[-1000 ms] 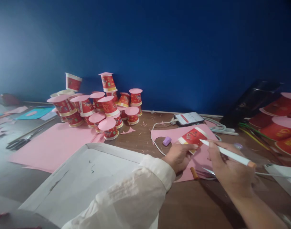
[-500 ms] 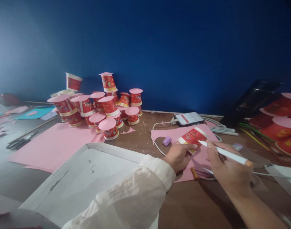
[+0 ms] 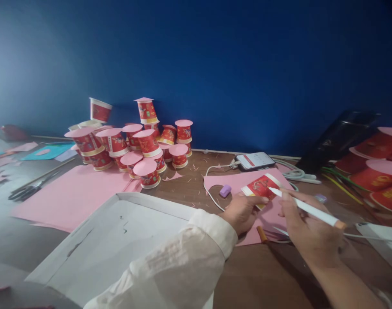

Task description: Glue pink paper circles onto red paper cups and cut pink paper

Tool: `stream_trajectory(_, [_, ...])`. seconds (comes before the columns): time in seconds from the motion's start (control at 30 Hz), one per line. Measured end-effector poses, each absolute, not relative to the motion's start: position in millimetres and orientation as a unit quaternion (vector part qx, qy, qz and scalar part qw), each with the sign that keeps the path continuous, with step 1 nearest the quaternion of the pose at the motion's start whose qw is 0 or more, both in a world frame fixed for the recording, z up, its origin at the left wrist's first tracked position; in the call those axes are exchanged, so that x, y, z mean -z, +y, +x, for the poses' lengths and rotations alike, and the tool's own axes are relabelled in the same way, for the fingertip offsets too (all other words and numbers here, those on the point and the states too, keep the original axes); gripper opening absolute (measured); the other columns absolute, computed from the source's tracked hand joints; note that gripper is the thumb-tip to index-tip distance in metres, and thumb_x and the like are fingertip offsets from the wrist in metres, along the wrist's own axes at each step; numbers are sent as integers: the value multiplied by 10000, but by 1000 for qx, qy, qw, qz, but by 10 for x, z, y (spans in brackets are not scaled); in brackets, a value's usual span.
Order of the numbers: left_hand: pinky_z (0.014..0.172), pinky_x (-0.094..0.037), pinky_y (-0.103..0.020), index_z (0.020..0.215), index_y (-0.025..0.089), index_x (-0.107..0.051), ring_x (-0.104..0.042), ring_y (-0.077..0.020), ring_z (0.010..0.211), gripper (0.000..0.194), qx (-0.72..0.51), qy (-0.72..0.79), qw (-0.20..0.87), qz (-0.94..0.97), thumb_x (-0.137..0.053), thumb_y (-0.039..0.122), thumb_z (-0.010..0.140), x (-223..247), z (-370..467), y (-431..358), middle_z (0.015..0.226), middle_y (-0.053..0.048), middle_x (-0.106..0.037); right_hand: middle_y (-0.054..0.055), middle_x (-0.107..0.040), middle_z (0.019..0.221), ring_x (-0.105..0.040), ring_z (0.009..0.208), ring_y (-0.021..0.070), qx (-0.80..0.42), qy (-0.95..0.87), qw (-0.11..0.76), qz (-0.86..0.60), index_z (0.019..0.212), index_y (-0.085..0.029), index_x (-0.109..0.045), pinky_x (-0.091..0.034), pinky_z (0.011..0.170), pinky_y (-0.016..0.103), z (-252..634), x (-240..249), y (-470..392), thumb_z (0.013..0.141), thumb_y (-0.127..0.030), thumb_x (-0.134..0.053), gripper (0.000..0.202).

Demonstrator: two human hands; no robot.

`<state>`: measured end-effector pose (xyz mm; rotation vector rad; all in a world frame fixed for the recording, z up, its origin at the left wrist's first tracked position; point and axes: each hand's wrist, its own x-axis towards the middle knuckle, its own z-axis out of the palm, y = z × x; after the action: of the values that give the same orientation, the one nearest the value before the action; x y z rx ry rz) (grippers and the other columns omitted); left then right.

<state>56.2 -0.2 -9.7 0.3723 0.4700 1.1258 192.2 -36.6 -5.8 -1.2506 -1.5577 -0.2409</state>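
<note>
My left hand grips a red paper cup with a dragon-like print and a white rim, tilted on its side above a sheet of pink paper. In my right hand is a white marker with an orange end, its tip on or very near the cup's side. An orange marker cap lies below the cup on the sheet's edge. To the left of my left hand rests a small purple eraser. Part of a blade-like metal point shows beside my right hand.
Red cups topped with pink discs stand stacked at the back left. A white box lid lies in front, near pink sheets and scissors. A phone with a cable is at the wall. More red cups stand right.
My right hand and the marker have shifted slightly right and down, the tip staying at the cup. The cup has moved a little to the right in my left hand.
</note>
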Motion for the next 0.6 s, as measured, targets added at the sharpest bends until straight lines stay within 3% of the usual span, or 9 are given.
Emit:
stream_trajectory(0.27, [979, -511, -354, 869, 170, -774, -674, -181, 865, 596, -519, 218, 805, 187, -1046, 153, 339, 170, 571, 30, 875, -37, -761, 44, -770, 723, -720, 599, 205, 96, -647, 529, -541, 1053, -193, -816, -603, 651, 348, 1931, 69, -359, 1064, -509, -621, 371])
stream_trajectory(0.6, [958, -540, -334, 846, 157, -787, -711, -194, 866, 435, -535, 221, 801, 156, -925, 53, 446, 90, 565, -7, 894, -60, -781, 68, -789, 760, -755, 662, 247, 97, -633, 521, -564, 1023, -210, -812, -615, 706, 392, 1937, 78, -365, 1052, -563, -611, 408])
